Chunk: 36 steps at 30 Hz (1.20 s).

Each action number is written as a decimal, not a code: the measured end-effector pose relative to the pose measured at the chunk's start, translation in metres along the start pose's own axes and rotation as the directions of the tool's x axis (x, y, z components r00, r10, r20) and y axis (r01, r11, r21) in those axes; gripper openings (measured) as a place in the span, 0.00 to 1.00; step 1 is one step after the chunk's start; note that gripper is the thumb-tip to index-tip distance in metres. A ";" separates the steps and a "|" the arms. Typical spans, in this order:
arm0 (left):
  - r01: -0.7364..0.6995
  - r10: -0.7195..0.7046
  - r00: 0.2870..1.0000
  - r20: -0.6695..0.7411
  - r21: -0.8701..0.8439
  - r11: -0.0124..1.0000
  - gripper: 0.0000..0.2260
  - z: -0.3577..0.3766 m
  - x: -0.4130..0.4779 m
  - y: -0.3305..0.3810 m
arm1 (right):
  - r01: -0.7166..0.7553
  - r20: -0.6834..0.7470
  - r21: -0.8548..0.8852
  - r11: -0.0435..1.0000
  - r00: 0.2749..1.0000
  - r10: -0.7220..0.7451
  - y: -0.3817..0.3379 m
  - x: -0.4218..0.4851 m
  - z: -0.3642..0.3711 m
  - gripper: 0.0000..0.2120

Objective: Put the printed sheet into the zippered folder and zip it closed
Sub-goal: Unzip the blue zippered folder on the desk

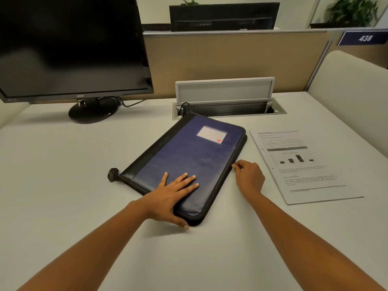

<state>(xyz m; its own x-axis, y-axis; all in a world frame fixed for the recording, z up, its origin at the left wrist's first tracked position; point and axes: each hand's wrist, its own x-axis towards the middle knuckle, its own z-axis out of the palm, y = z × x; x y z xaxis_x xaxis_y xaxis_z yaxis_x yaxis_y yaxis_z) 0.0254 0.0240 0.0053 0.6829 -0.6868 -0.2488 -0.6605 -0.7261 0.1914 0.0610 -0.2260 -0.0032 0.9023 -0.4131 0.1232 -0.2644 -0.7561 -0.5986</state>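
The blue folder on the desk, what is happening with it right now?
A person works on the blue zippered folder. The left hand lies flat on its cover, and the right hand pinches the zipper pull on its right edge. The printed sheet lies on the desk beside the folder, not yet inside.

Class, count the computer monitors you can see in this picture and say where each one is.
2. One monitor stands at the desk's far left, screen dark. A second monitor shows its back beyond the partition. Others may be hidden.

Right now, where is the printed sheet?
In the head view the printed sheet lies flat on the desk, right of the zippered folder and just beyond the right hand, not yet inside.
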 end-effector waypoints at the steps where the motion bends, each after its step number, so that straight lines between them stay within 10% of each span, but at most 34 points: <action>1: 0.005 -0.005 1.000 -0.001 0.000 1.000 0.45 0.000 0.001 0.000 | -0.021 0.003 0.025 0.999 1.000 0.021 0.000 0.001 0.001 0.08; 36: 0.112 -0.112 0.989 -0.092 0.000 0.994 0.39 0.009 0.018 0.015 | 0.302 0.220 0.195 0.933 0.914 -0.341 0.012 -0.058 -0.004 0.09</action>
<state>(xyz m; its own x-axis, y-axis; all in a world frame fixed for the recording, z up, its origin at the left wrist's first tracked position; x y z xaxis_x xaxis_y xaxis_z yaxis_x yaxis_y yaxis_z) 0.0251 0.0010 -0.0049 0.7784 -0.6013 -0.1805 -0.5793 -0.7987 0.1626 0.0040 -0.2134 -0.0141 0.9897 -0.0079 0.1433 0.0920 -0.7311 -0.6761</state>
